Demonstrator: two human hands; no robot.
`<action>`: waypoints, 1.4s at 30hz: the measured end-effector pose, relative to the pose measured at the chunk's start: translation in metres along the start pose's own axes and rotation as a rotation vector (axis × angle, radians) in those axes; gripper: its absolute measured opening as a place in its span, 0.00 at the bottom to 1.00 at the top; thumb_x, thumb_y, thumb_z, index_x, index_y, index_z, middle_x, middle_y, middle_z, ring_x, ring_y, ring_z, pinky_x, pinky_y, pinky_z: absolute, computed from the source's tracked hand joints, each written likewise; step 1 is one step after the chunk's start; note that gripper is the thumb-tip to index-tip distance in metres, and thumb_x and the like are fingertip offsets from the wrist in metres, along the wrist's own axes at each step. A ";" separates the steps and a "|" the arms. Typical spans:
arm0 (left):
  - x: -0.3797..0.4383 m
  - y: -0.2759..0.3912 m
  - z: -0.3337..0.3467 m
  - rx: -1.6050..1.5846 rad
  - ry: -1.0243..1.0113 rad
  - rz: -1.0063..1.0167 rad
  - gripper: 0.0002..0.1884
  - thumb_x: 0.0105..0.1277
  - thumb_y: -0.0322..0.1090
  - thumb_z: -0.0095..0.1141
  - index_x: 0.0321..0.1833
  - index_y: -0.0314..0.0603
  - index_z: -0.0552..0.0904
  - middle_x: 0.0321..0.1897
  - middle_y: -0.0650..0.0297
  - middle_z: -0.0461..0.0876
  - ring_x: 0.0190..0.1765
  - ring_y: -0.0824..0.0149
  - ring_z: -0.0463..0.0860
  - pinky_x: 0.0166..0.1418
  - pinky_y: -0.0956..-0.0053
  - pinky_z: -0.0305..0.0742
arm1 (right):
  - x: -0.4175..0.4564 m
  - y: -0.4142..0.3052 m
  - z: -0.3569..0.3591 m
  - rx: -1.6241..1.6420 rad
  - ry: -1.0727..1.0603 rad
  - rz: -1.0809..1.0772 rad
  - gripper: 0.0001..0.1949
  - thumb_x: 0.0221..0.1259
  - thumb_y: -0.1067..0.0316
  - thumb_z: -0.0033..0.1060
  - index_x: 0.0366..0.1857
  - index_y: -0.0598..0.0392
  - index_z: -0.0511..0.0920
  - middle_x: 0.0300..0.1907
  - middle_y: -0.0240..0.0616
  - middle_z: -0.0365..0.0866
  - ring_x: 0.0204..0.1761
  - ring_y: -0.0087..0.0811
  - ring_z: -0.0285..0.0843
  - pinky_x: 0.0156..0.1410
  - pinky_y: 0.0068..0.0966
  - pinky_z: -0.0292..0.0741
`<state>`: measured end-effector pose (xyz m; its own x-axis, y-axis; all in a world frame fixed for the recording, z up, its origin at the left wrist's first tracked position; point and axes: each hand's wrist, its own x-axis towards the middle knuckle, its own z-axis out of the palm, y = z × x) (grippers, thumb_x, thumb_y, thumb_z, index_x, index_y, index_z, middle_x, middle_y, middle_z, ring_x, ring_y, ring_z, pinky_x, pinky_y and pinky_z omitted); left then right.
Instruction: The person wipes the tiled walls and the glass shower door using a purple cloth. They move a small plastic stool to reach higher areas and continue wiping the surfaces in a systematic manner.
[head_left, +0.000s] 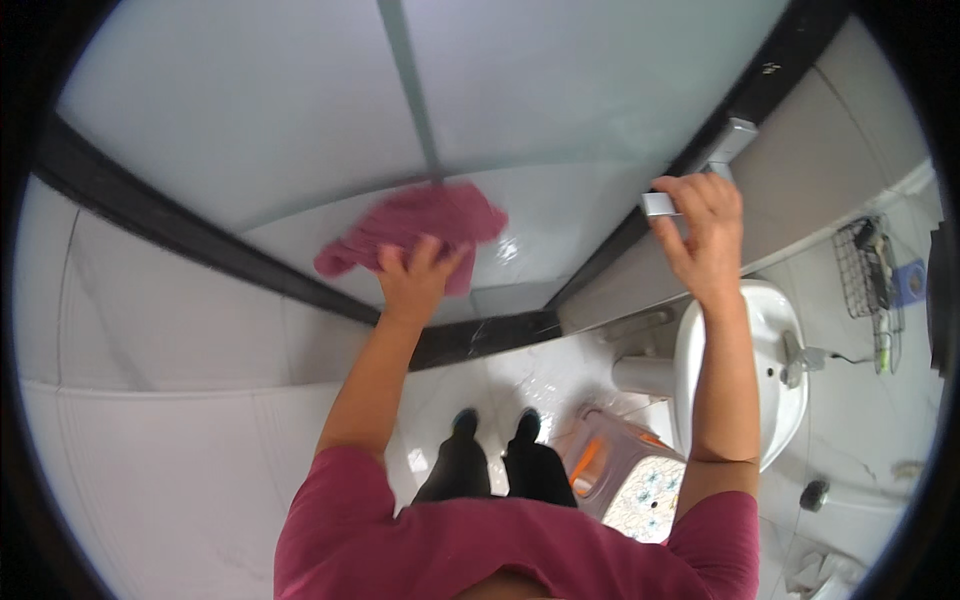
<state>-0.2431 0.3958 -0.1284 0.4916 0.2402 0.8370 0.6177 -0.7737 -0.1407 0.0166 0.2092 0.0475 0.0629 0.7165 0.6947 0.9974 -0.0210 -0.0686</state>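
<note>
My left hand (416, 277) presses with spread fingers on a pink cloth (420, 221), which lies against a frosted glass door panel (285, 112). To the right, my right hand (701, 232) grips a square metal door handle (660, 204), thumb on one side and fingers on the other. The handle stands by the dark door frame (765, 67), where another silver fitting (733, 141) shows. Part of the cloth bunches out to the left of my left hand.
A white washbasin (780, 315) with a tap stands at the right, below my right forearm. A wire rack (855, 266) holding small items hangs on the wall. A stool with a patterned top (645, 495) stands near my feet. A dark threshold (487, 337) crosses the floor.
</note>
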 end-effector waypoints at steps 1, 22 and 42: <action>-0.012 0.008 0.001 0.026 -0.112 0.191 0.14 0.50 0.39 0.63 0.42 0.51 0.83 0.57 0.69 0.68 0.60 0.63 0.66 0.56 0.47 0.62 | 0.000 0.002 -0.001 0.000 0.007 0.003 0.13 0.41 0.70 0.64 0.35 0.56 0.79 0.32 0.38 0.76 0.38 0.40 0.72 0.50 0.36 0.66; 0.355 0.108 -0.100 0.091 0.363 0.568 0.20 0.51 0.36 0.57 0.50 0.52 0.80 0.62 0.70 0.69 0.64 0.64 0.64 0.50 0.50 0.58 | 0.000 -0.008 -0.008 0.128 0.054 0.087 0.12 0.38 0.71 0.63 0.32 0.55 0.81 0.31 0.37 0.75 0.40 0.38 0.71 0.55 0.34 0.65; 0.345 0.145 -0.096 0.159 0.210 0.991 0.18 0.52 0.35 0.55 0.47 0.45 0.81 0.54 0.68 0.76 0.58 0.64 0.70 0.46 0.54 0.63 | -0.024 -0.003 -0.012 0.190 0.174 0.077 0.14 0.38 0.72 0.60 0.34 0.55 0.81 0.31 0.38 0.76 0.40 0.40 0.71 0.54 0.35 0.65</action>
<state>-0.0427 0.3105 0.1908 0.7172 -0.5842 0.3800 0.0737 -0.4786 -0.8749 0.0126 0.1838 0.0399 0.1601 0.5867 0.7938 0.9660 0.0722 -0.2482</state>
